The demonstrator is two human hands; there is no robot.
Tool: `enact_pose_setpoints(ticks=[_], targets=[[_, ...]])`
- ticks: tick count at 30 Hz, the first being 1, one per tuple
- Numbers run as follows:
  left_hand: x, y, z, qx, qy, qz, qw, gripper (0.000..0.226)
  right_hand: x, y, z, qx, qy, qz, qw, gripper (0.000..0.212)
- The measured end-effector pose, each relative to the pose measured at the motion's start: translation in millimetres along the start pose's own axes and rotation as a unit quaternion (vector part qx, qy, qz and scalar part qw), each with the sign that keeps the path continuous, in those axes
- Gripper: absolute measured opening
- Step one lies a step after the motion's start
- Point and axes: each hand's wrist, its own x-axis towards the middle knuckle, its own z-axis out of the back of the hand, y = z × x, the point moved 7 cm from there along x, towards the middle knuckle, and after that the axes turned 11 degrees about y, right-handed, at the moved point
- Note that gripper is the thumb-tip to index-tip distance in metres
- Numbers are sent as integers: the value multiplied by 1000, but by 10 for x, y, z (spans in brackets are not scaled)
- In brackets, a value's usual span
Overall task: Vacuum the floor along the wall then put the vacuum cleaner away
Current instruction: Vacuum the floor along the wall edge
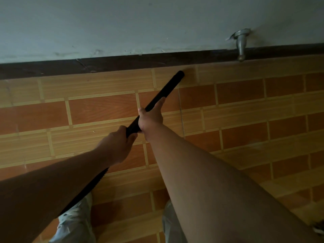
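Note:
A black vacuum tube [168,86] slants from lower left up to the right, and its open end sits on the floor tiles just short of the dark skirting board [105,64]. My right hand [151,116] grips the tube at its middle, with one finger stretched along it. Lower on the tube, my left hand [117,144] is wrapped around it. A ribbed black hose [87,187] runs on from there under my left forearm. The vacuum's body is out of view.
Orange brick-pattern floor tiles [245,120] meet a pale wall [140,23]. A metal door stopper [241,42] sticks out of the wall at the upper right, above the skirting. My legs in light trousers [75,223] stand at the bottom.

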Motion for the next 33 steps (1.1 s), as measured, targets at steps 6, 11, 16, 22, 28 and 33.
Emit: enact_pose_setpoints(ticks=[6,11,16,22,28,33], targets=[[126,-169,45,-1,-16,-2,1000,35,40,138,198,16,6,7,1000,96],[96,-310,-103,-9,-4,7,1000,35,-8,54,395,-10,4,-7,1000,95],[53,-449,-216,-15,-8,22,1000,37,19,5,569,-26,29,-4,999,95],[160,-592,-159,-1,-30,37,999,39,60,66,739,11,41,-7,999,97],[177,-556,-254,-2,-14,21,1000,41,72,-84,801,27,39,-22,999,99],[196,-588,-217,-17,-13,8,1000,36,79,-131,839,42,-3,-8,999,99]])
